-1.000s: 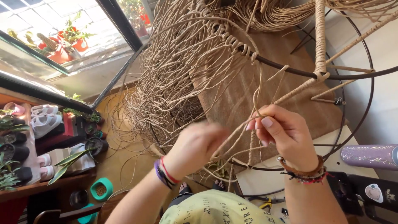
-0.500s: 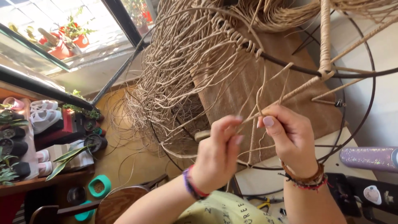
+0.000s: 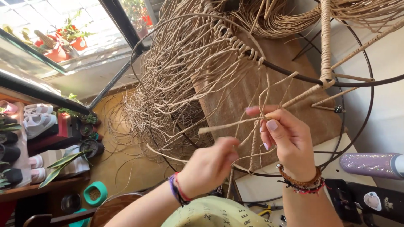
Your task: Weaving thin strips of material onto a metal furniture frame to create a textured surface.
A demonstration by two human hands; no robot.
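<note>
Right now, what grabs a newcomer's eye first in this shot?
The two hands at centre: the right hand pinches tan cord strands between thumb and fingers, while the left hand grips strands just below. Behind them, a big tangle of loose tan cord hangs from a dark metal hoop frame, filling the upper middle. At upper left, red flower pots sit outside the sunlit window.

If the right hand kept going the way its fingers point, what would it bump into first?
The right hand points left, so probably the tan cords it pinches, then the hanging cord bundle; depth is unclear.
</note>
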